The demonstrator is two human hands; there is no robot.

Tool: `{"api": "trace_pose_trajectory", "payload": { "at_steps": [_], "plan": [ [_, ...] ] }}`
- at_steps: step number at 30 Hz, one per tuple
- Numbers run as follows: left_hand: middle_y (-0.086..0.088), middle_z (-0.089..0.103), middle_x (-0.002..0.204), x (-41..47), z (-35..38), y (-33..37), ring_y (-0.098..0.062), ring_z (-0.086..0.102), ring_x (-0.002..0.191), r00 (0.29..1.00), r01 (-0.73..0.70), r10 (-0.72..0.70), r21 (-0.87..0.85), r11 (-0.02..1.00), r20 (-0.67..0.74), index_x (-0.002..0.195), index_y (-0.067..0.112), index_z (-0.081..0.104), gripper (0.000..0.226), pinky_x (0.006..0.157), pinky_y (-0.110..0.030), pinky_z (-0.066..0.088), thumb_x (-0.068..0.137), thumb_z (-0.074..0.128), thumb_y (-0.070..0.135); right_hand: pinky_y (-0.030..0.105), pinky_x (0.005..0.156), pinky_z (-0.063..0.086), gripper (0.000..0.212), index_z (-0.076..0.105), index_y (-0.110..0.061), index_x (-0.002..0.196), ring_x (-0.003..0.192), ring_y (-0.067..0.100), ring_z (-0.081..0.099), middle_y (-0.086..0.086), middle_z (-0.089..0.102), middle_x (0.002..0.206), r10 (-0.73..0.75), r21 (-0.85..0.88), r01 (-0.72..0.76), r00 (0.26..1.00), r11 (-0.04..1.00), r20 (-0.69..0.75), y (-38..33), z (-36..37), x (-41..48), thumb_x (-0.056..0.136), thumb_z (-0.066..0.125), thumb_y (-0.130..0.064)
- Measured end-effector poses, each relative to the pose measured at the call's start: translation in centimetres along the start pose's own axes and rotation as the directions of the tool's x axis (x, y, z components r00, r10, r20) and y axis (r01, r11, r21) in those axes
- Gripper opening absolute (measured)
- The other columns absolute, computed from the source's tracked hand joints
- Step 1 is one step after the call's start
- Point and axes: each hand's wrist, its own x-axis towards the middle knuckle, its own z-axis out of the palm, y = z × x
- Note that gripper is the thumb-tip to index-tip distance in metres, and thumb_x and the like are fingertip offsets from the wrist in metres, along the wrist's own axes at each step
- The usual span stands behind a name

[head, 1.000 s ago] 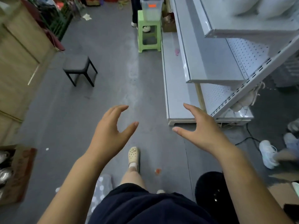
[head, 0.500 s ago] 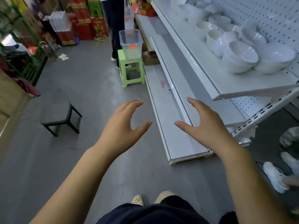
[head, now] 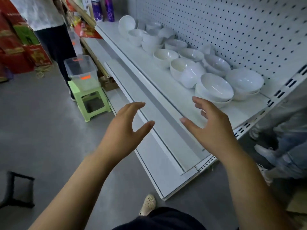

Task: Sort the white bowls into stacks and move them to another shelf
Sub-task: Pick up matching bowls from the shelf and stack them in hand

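Bowls (head: 214, 87) are crowding the far half of the top shelf (head: 149, 72), leaving a bare strip along its near edge; the pegboard (head: 232, 30) is closing off the back. The lower shelf (head: 174, 146) is lying open.

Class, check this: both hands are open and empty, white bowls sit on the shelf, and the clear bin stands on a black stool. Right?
No. The head view shows the bin on a green stool, not a black one. The rest holds: the left hand and right hand are open and empty, and bowls sit on the shelf.
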Motion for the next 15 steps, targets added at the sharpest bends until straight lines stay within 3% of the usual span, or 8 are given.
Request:
{"api": "trace_pose_trajectory", "payload": {
  "at_steps": [5, 8, 12, 15],
  "plan": [
    [0.017, 0.054, 0.141, 7.8, 1.5, -0.2, 0.006, 0.045, 0.123, 0.997, -0.069, 0.073, -0.102, 0.992, 0.030, 0.147, 0.029, 0.051, 0.061, 0.101, -0.016, 0.037, 0.093, 0.063, 0.055, 0.002, 0.083, 0.042, 0.042, 0.064, -0.030, 0.128, 0.102, 0.005, 0.061, -0.007, 0.064, 0.120, -0.080, -0.065, 0.065, 0.962, 0.996, -0.261, 0.6, -1.7, 5.0, 0.088, 0.076, -0.037],
    [0.017, 0.057, 0.135, 10.9, 3.2, -0.2, 0.001, 0.050, 0.121, 0.997, -0.065, 0.073, -0.197, 0.978, 0.035, 0.145, 0.028, 0.054, 0.059, 0.101, -0.026, 0.043, 0.093, 0.066, 0.053, 0.002, 0.082, 0.041, 0.034, 0.067, -0.030, 0.121, 0.098, 0.000, 0.058, -0.008, 0.062, 0.114, -0.081, -0.119, 0.043, 0.941, 0.992, -0.329, 1.2, -2.5, 6.8, 0.089, 0.077, -0.032],
    [0.019, 0.058, 0.134, 13.8, 5.7, 0.1, 0.003, 0.054, 0.119, 0.985, -0.075, 0.114, -0.272, 0.959, 0.130, 0.143, 0.030, 0.055, 0.056, 0.099, -0.022, 0.044, 0.093, 0.066, 0.053, -0.001, 0.085, 0.037, 0.035, 0.068, -0.028, 0.122, 0.104, -0.013, 0.052, -0.025, 0.055, 0.108, -0.011, -0.176, -0.053, 0.939, 0.983, -0.342, 3.5, -2.4, 7.9, 0.089, 0.078, -0.035],
    [0.019, 0.065, 0.126, 15.8, 7.3, 0.3, 0.000, 0.063, 0.111, 0.972, -0.043, 0.120, -0.347, 0.937, 0.203, 0.136, 0.029, 0.060, 0.047, 0.095, -0.020, 0.051, 0.094, 0.066, 0.049, 0.014, 0.091, 0.046, 0.034, 0.071, -0.025, 0.117, 0.108, 0.005, 0.059, -0.021, 0.057, 0.105, 0.061, -0.212, -0.139, 0.940, 0.967, -0.337, 4.8, -1.8, 8.5, 0.088, 0.076, -0.042]
  ]
}}
